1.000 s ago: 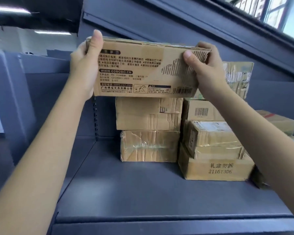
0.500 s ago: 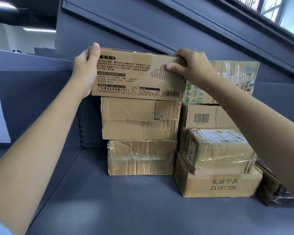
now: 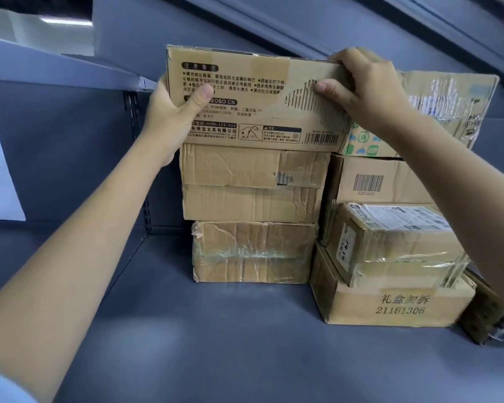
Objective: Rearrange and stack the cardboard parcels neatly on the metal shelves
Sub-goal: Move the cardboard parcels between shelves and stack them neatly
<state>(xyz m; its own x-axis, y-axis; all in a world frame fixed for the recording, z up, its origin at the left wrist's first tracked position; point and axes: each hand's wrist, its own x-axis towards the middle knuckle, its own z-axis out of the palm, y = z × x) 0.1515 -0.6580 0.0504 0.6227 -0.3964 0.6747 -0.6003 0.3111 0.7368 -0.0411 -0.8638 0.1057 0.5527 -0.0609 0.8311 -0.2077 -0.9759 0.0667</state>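
The dark grey metal shelf (image 3: 245,344) carries two stacks of brown cardboard parcels, and the printed cardboard box with black Chinese text (image 3: 253,112) sits on top of the left stack, directly on a creased plain carton (image 3: 253,184) and beside a tape-scarred box with green icons (image 3: 437,112). The left hand (image 3: 172,117) grips its left end, thumb across the front. The right hand (image 3: 364,85) curls over its top right corner, thumb pressed to the torn corrugated patch.
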